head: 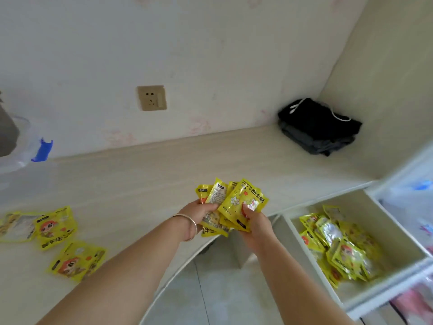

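A fanned bunch of yellow snack packets is held above the front edge of the beige desk. My left hand, a bangle on its wrist, grips the bunch from the left. My right hand pinches the front packet from the right, thumb on its face. Three more yellow packets lie flat on the desk at the left. An open white drawer at the lower right holds a heap of the same packets.
Folded black and grey clothes sit in the desk's back right corner. A wall socket is on the back wall. A clear plastic container with a blue clip stands at the far left. Grey floor tiles show below the desk edge.
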